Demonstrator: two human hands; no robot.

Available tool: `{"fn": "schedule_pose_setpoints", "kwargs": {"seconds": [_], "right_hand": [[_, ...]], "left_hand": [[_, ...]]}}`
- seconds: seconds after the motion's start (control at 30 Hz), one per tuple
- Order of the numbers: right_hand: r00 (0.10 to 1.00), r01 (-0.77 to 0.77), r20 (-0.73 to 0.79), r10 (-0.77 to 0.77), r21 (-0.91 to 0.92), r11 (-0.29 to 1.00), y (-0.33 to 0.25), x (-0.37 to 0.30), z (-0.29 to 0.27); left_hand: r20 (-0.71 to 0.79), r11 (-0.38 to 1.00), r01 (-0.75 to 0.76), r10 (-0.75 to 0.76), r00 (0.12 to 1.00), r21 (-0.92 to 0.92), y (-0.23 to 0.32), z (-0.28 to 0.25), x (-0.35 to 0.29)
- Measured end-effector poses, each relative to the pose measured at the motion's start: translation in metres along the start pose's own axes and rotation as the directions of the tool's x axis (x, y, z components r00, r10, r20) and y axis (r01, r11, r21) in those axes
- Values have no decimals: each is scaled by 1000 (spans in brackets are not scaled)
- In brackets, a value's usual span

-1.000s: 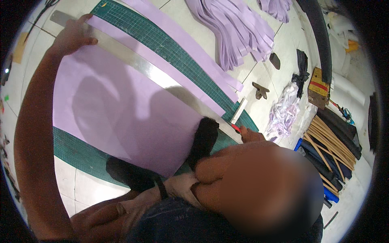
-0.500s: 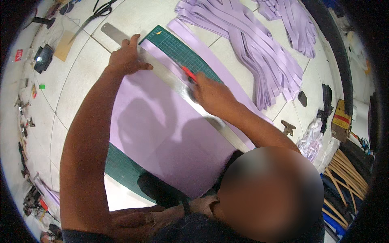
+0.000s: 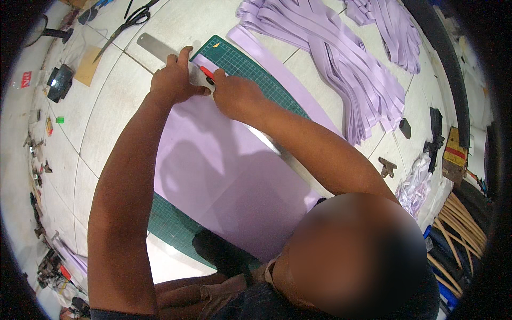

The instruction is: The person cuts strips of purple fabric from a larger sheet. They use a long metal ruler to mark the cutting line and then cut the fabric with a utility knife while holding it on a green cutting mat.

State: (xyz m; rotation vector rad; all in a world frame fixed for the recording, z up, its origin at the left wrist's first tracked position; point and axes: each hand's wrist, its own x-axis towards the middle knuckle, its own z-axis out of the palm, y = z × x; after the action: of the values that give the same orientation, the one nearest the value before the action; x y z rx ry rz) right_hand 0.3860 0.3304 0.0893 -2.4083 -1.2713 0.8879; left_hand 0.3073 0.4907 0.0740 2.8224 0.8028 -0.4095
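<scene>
Left hand [image 3: 173,80] presses flat, fingers spread, on the metal ruler [image 3: 156,46] — right hand [image 3: 234,95] grips a red cutter [image 3: 208,74] over lilac sheet [image 3: 224,176].

Right hand [image 3: 234,96] covers most of the red cutter [image 3: 209,76]; blade not visible. Metal ruler [image 3: 154,47] runs under the left hand [image 3: 173,81] and both forearms. Floor clutter at left rim too small to tell.

Bright, even overhead light throws soft shadows of the arms onto the lilac sheet [image 3: 213,165], while fisheye bending and black vignetting mark the rim.
</scene>
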Motion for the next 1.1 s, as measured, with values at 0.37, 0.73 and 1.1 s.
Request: {"fn": "schedule_pose_setpoints", "kwargs": {"seconds": [0.37, 0.73, 1.1], "right_hand": [[995, 91, 31, -91, -16, 996, 4, 7, -6], [926, -190, 304, 221, -129, 973, 85, -184, -27], [596, -476, 450, 665, -469, 744, 206, -431, 2]], "left_hand": [[69, 994, -33, 26, 997, 104, 2, -3, 3], [34, 995, -88, 86, 996, 38, -13, 23, 18], [72, 956, -282, 288, 955, -85, -5, 15, 19]]}}
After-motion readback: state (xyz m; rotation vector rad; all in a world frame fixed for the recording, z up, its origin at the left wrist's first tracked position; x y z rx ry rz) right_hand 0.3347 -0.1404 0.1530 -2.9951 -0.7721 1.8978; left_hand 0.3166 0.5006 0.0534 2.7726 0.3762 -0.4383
